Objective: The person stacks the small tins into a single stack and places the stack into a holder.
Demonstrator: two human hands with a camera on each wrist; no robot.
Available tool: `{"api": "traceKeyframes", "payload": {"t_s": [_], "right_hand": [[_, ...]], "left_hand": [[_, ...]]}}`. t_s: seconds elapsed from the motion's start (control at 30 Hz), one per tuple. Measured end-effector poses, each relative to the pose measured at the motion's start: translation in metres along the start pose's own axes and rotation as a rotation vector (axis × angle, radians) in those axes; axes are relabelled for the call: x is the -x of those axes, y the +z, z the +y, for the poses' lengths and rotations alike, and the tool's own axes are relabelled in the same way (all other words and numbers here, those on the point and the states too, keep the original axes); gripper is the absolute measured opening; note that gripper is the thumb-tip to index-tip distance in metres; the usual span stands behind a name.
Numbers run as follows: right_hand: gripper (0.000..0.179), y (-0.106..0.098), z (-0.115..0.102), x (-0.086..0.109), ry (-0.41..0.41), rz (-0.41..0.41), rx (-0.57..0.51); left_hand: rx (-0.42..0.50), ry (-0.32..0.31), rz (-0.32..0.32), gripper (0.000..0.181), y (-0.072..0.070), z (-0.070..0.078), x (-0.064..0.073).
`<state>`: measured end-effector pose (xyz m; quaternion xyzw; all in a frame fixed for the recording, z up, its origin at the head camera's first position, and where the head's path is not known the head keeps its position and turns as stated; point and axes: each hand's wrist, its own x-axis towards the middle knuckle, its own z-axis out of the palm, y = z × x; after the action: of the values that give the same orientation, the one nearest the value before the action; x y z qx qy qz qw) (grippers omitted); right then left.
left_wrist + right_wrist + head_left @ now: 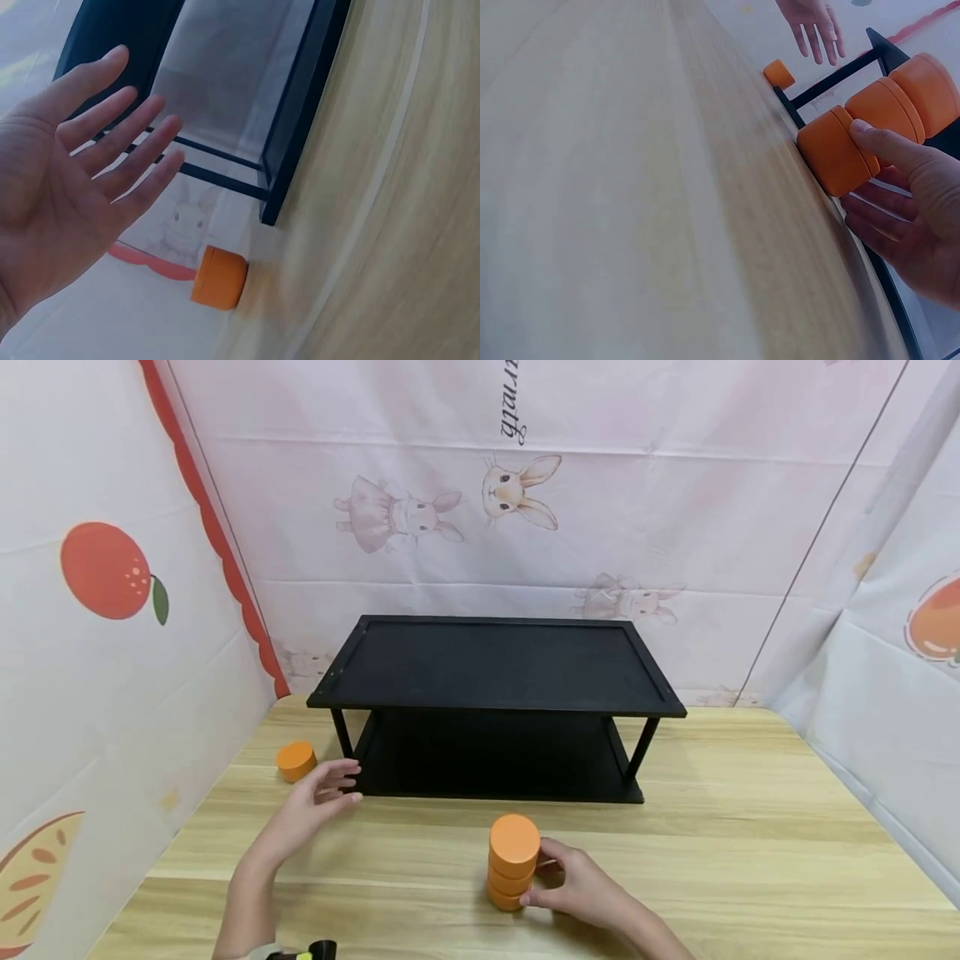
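Three round orange lidded containers (514, 842) stand stacked upright on the table, in front of a black two-tier rack (487, 664). My right hand (583, 889) holds the stack from its right side, low down. In the right wrist view the thumb lies at the lid seam of the bottom container (832, 154), the fingers on the other side. By the rack's left front post is my left hand (318, 797), fingers spread and holding nothing. Another orange container (296, 761) sits on the table beyond it, left of the rack; it also shows in the left wrist view.
The rack has a flat upper tier and a lower tier joined by thin posts (642, 748). Light wood table (750, 827) runs around it. Printed cloth walls (450, 560) with rabbits and fruit close in the back and both sides.
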<state>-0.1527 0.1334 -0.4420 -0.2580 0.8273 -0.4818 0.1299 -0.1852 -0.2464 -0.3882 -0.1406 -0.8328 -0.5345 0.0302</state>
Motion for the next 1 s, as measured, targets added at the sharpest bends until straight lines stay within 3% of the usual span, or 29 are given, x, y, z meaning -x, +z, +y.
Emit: {"api": "traceKeyframes", "payload": {"t_s": [0.13,0.4,0.53,0.67,1.0], "right_hand": [[0.052,0.000,0.000,0.000,-0.015,0.003,0.004],[0.050,0.001,0.000,-0.001,-0.008,-0.005,-0.003],[0.051,0.000,-0.001,0.000,-0.002,-0.002,0.000],[0.051,0.000,-0.002,0.000,-0.002,0.001,0.007],[0.050,0.000,-0.002,0.000,-0.009,0.002,0.018]], "left_hand": [[-0.036,-0.022,0.112,0.051,-0.006,-0.006,-0.002],[-0.094,-0.171,0.424,0.055,-0.015,-0.018,-0.008],[-0.138,-0.188,0.557,0.051,-0.019,-0.023,-0.013],[-0.164,-0.221,0.592,0.052,-0.024,-0.029,-0.017],[-0.234,-0.366,0.532,0.071,-0.035,-0.051,-0.023]]}}
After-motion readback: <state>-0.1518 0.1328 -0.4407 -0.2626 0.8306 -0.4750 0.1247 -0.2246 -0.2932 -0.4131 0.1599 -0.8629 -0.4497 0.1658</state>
